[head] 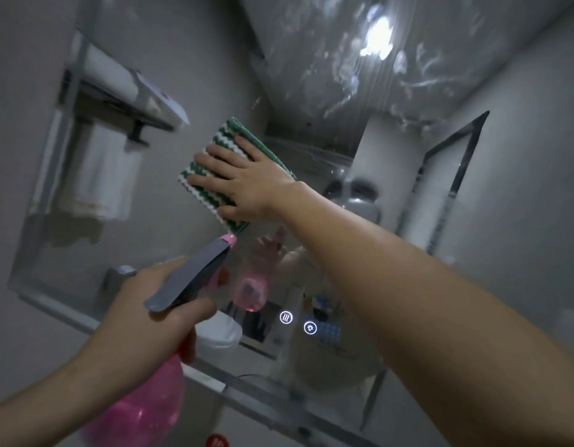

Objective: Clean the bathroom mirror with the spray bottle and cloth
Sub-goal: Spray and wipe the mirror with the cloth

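The bathroom mirror [392, 101] fills the upper right, tilted in my view, with streaks and a light glare near its top. A green and white striped cloth [208, 162] lies flat against the glass. My right hand [243, 185] presses on it with straight, spread fingers. Lower left, my left hand [153, 314] grips the neck of a pink spray bottle [143, 404]. Its grey trigger head and pink nozzle [195, 272] point up toward the mirror, just below the cloth. The bottle's reflection shows in the glass.
A wall shelf [124, 101] at the upper left holds a white roll, with a white towel [98, 175] hanging below. Two lit touch icons [298, 322] glow on the mirror's lower part. A white container [218, 333] stands on the ledge under the mirror.
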A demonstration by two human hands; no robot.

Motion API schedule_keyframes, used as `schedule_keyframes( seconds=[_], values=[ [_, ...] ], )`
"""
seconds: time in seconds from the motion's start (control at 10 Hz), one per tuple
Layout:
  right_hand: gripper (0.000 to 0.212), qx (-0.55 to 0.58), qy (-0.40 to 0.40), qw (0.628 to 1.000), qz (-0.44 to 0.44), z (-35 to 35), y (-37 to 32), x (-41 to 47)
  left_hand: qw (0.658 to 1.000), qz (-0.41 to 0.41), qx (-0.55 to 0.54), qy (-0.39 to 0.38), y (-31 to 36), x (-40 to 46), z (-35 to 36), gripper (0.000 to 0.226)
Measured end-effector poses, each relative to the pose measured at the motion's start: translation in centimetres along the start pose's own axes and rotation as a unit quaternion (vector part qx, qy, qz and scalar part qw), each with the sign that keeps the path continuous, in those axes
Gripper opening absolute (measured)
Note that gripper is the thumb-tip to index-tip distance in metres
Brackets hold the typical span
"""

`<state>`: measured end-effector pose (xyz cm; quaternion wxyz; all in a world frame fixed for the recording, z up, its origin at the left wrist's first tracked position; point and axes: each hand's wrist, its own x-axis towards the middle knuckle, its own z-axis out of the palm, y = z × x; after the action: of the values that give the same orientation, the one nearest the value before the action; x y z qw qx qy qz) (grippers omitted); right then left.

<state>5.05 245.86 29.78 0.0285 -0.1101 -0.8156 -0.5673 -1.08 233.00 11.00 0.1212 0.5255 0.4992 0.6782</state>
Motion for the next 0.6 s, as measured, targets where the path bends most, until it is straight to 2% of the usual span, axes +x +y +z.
schedule_keyframes(
  seconds=[0.1,0.2,0.3,0.5,0.6],
  values=[
    [0.060,-0.011,-0.005,1.000,-0.009,-0.2,1.5,-2.4,1.000,-0.013,-0.004,0.003,2.4,0.2,0.6,0.037],
    [0.060,-0.020,-0.011,1.000,0.019,-0.2,4.2,-7.0,0.999,-0.005,-0.031,-0.004,4.4,0.4,2.2,0.059],
    [0.059,-0.021,-0.008,0.998,0.065,0.5,7.7,-12.8,0.999,0.022,-0.031,-0.026,8.6,0.4,4.6,0.044],
    [0.057,-0.027,0.039,0.987,0.155,2.1,12.6,-25.9,0.998,0.046,-0.040,-0.033,13.7,1.3,9.8,0.059],
    [0.057,-0.032,0.070,0.978,0.196,3.4,13.0,-31.5,0.997,0.061,-0.027,-0.025,15.3,1.4,12.1,0.069]
  ],
)
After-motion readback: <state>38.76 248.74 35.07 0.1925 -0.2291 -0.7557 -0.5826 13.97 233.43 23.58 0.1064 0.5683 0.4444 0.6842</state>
